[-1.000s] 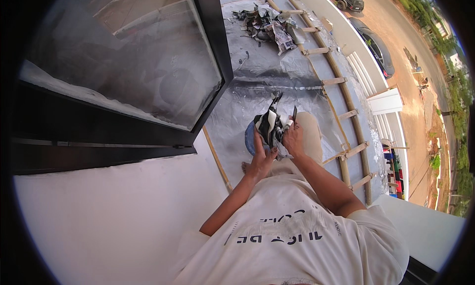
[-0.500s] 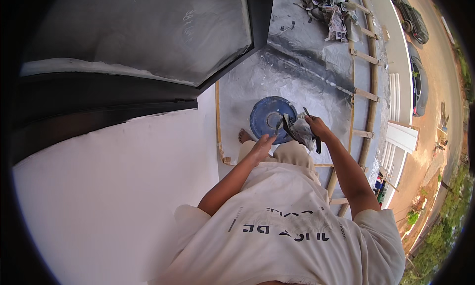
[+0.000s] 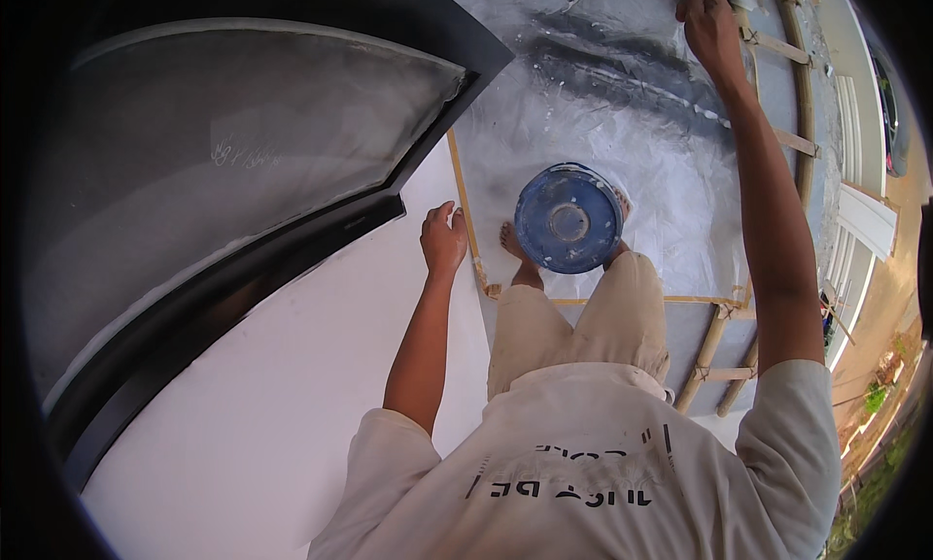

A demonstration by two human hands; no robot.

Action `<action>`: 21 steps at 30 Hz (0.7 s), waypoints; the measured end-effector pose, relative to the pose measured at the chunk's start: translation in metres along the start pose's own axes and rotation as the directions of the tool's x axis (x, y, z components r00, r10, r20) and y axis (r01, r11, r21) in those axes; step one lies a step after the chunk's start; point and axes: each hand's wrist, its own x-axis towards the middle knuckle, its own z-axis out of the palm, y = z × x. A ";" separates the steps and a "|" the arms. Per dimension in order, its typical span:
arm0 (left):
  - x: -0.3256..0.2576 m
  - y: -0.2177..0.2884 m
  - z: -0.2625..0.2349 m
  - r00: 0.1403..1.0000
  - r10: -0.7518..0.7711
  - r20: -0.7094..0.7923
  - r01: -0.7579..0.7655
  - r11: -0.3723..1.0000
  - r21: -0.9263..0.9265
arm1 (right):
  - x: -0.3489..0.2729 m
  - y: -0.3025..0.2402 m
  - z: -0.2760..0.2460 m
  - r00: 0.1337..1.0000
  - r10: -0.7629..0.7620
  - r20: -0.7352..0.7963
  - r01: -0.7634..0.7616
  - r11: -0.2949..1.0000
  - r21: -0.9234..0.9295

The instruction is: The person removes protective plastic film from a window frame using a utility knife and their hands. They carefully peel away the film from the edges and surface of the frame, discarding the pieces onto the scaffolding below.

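Up on the scaffold, the right hand (image 3: 708,21) has risen off the blue bucket lid (image 3: 569,220), fingers gripping something unclear; left hand (image 3: 444,237), fingers curled, now steadies against the white wall (image 3: 292,385).

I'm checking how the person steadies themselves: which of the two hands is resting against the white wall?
The left hand, low beside the window frame, against the white wall. The right hand is raised far up by the bamboo ladder.

Building exterior work site, bamboo scaffold (image 3: 803,123), white wall (image 3: 243,405), paint bucket (image 3: 569,220) (street below)
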 end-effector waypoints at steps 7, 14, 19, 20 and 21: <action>0.140 -0.025 -0.019 0.963 0.269 0.022 -0.236 0.799 0.554 | -0.305 0.009 0.163 0.642 0.587 0.493 -0.715 0.690 0.111; 0.207 0.009 0.003 0.900 0.367 0.235 -0.412 0.543 0.732 | -0.267 -0.067 0.320 0.675 0.629 0.386 -0.737 0.557 0.383; 0.232 0.006 0.017 0.838 0.463 0.289 -0.485 0.388 0.784 | -0.222 -0.073 0.389 0.736 0.663 0.136 -0.643 0.622 0.446; 0.235 0.005 0.017 0.834 0.471 0.289 -0.482 0.364 0.797 | -0.218 -0.074 0.397 0.737 0.668 0.104 -0.634 0.630 0.449; 0.234 0.007 0.017 0.835 0.464 0.295 -0.480 0.354 0.802 | -0.215 -0.073 0.403 0.728 0.678 0.096 -0.642 0.626 0.443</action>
